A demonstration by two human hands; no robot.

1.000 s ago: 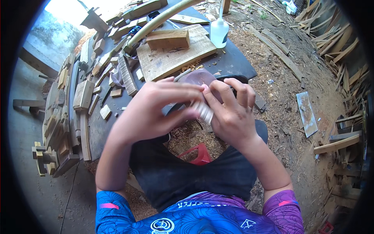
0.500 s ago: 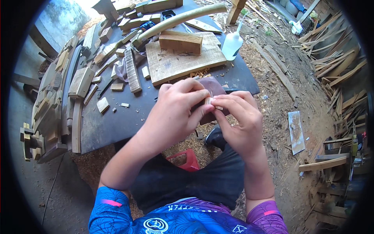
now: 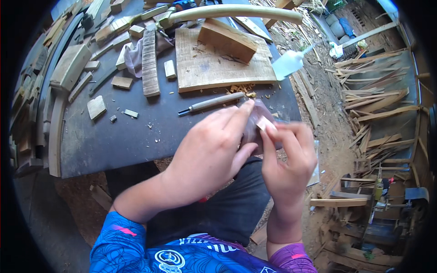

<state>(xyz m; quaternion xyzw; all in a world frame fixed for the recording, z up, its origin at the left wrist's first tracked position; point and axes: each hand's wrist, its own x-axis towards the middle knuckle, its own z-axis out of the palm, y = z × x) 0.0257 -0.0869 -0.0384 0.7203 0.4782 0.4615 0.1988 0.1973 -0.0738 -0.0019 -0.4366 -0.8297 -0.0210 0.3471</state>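
Clock directions here run from the little pale wood piece (image 3: pixel 263 123), 12 being straight up the view. Right hand (image 3: pixel 291 157) sits around 5 o'clock, fingers pinched on that piece, kinda blurry. Left hand (image 3: pixel 207 143) is at 8, thumb and index finger pretty wide apart at a brownish sheet (image 3: pixel 250 132). Can't tell if its hidden fingers grip the sheet, or whether the wood piece actually touches it, though they overlap from this angle.

Over at 10 there's a wooden-handled tool (image 3: pixel 214 103) lying on the dark tabletop (image 3: pixel 136 145), just past the left hand. A flat wooden board (image 3: pixel 195 68) is at 11 with a chunky block (image 3: pixel 227 41) on it, and a white bottle (image 3: pixel 287 66) is near 1. Way out at 9: a loose pale chunk (image 3: pixel 96 108) and a small ridged bit (image 3: pixel 131 113). Split wood strips (image 3: pixel 378 98) pile up between 2 and 3.
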